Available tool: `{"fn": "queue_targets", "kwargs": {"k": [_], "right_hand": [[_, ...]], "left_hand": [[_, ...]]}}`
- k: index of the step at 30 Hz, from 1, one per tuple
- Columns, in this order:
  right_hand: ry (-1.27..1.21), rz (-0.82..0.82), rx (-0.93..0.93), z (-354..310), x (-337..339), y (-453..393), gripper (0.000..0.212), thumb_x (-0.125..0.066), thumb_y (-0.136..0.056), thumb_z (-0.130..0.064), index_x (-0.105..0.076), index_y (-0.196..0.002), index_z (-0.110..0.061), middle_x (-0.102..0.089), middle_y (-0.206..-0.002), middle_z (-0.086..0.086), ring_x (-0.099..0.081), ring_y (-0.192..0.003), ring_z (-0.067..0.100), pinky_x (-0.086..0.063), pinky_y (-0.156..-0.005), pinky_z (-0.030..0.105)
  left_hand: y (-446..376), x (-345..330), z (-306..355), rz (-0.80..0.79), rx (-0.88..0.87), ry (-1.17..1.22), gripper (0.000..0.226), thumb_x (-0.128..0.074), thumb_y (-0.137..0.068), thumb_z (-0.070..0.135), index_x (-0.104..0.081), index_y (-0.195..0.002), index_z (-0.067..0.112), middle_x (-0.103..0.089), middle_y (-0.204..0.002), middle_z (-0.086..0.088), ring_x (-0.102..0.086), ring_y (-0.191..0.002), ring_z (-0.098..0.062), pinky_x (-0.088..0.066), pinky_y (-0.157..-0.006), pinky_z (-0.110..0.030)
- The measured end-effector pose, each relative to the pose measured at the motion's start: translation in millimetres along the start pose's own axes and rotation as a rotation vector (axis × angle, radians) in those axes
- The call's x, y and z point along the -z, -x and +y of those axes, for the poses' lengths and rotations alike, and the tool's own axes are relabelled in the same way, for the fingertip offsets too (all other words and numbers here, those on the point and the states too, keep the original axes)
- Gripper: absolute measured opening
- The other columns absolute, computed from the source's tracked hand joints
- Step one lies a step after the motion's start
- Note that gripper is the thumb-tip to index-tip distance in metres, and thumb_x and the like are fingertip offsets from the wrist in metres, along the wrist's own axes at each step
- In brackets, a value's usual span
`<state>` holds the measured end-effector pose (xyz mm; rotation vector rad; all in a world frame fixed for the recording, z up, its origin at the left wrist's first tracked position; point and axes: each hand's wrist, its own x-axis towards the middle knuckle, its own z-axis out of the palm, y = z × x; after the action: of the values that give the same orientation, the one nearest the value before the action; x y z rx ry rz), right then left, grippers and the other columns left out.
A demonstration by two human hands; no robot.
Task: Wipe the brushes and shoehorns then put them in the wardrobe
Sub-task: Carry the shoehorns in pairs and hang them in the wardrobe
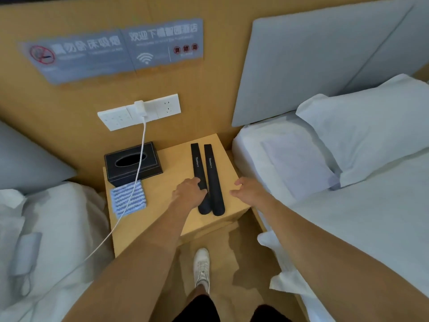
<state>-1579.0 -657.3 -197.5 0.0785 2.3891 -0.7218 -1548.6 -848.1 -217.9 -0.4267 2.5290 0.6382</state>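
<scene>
between two beds, a wooden nightstand (162, 219) is seen, with a black tissue box (132, 164) and a striped cloth (128, 198) at its left, a white charger cable (137, 180) draped over both. the left shoehorn (197, 166) is touched by the curled fingers of the left hand (189, 191); a full grasp cannot be told. the right shoehorn (213, 177) lies just beside, untouched. the right hand (249, 189) is held relaxed, holding nothing. the neighbouring shoehorn could be knocked off the edge if the first is lifted carelessly.
</scene>
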Motion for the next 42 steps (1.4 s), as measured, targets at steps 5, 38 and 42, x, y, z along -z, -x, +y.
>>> {"fn": "queue_targets", "kwargs": {"k": [5, 38, 42], "right_hand": [[-0.044, -0.036, -0.105, -6.5, -23.2, -63.4, 0.048, -0.069, -0.092, -0.033, -0.053, -0.135, -0.021, -0.058, -0.131, 0.002, -0.057, -0.113, 0.019, -0.044, -0.076, 0.020], [-0.191, 0.110, -0.232, 38.2, -21.6, -173.8, 0.020, -0.063, -0.090, -0.005, -0.063, -0.109, -0.014, -0.068, -0.104, 0.008, -0.066, -0.093, 0.028, -0.058, -0.075, 0.035], [-0.273, 0.254, -0.168, 37.0, 36.3, -149.3, 0.035, -0.067, -0.093, -0.014, -0.059, -0.126, -0.015, -0.068, -0.120, 0.010, -0.066, -0.106, 0.030, -0.056, -0.089, 0.037]], "left_hand": [[-59.8, -17.8, -23.9, -0.112, 0.047, 0.009, 0.057, -0.052, -0.097, 0.042, -0.035, -0.147, 0.021, -0.046, -0.146, -0.006, -0.046, -0.130, -0.028, -0.042, -0.101, -0.038], [-179.7, -31.4, 31.3, -0.010, 0.029, -0.094, 0.020, -0.063, -0.093, 0.038, -0.065, -0.090, 0.018, -0.068, -0.096, -0.004, -0.063, -0.086, -0.021, -0.054, -0.068, -0.028], [-167.1, 4.6, 88.1, 0.131, -0.089, -0.032, 0.024, -0.066, -0.090, 0.039, -0.056, -0.075, 0.024, -0.062, -0.080, 0.002, -0.057, -0.071, -0.016, -0.040, -0.057, -0.021]]}}
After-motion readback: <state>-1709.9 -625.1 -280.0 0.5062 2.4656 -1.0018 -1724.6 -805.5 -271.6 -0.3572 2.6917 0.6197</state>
